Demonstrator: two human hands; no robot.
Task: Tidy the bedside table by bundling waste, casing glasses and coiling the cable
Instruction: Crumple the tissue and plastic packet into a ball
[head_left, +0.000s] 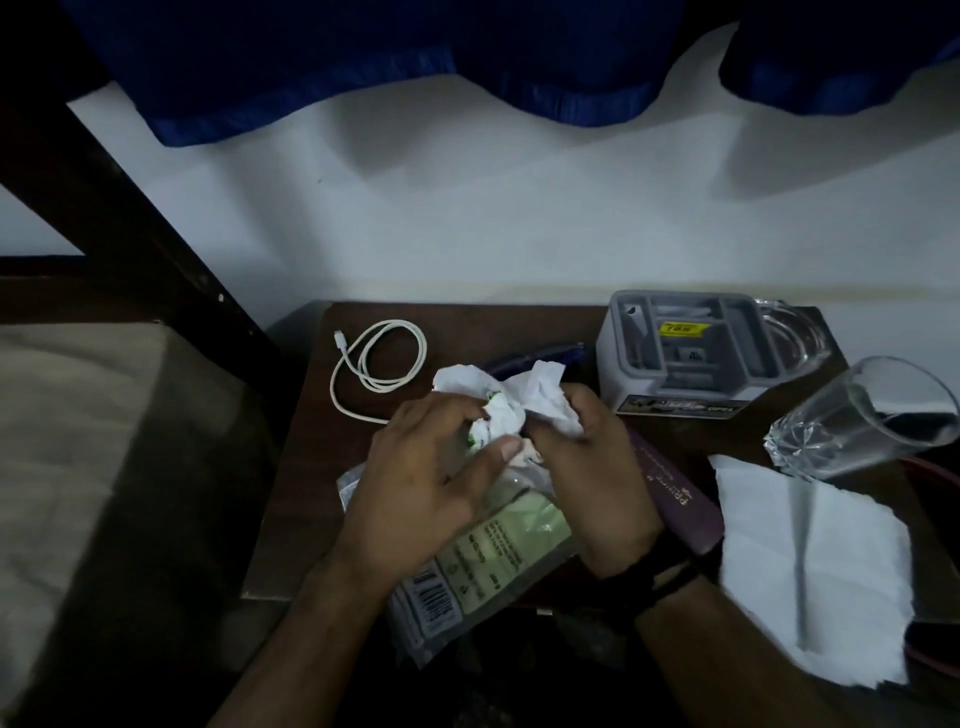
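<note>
Both hands meet over the middle of the brown bedside table (311, 493). My left hand (426, 483) and my right hand (597, 483) grip a crumpled white tissue (524, 400) that has a bit of green wrapper inside it. Under the hands lies a clear and green plastic packet (483, 561) that juts over the table's front edge. A white cable (384, 358) lies loosely looped at the back left. Dark blue glasses (519, 358) show partly behind the tissue. A maroon glasses case (675, 499) lies beside my right wrist.
A grey plastic box (691, 353) with a yellow label stands at the back right, a clear glass dish (795, 338) behind it. A drinking glass (857, 415) stands at the right. A flat white tissue (815, 561) lies at the front right. The bed (78, 441) is on the left.
</note>
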